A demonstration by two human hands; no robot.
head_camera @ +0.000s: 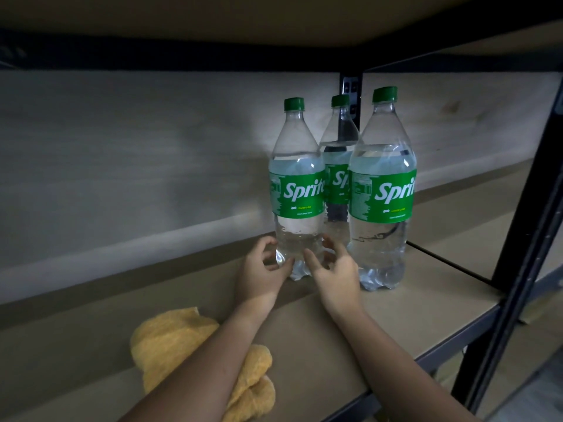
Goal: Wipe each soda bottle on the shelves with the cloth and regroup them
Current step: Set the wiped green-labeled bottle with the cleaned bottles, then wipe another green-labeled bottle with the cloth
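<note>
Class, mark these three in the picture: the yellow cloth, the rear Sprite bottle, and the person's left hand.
yellow cloth (170, 339), head view, on its upper fold left of the forearm.
rear Sprite bottle (340, 101), head view, on its green cap.
left hand (262, 269), head view, on the back of the hand.

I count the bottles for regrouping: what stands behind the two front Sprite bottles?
A third Sprite bottle stands behind the gap between the left bottle and the right bottle. Its green cap and part of its label show; its base is covered by the front bottles.

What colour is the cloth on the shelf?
Yellow; the cloth shows in the head view.
</note>
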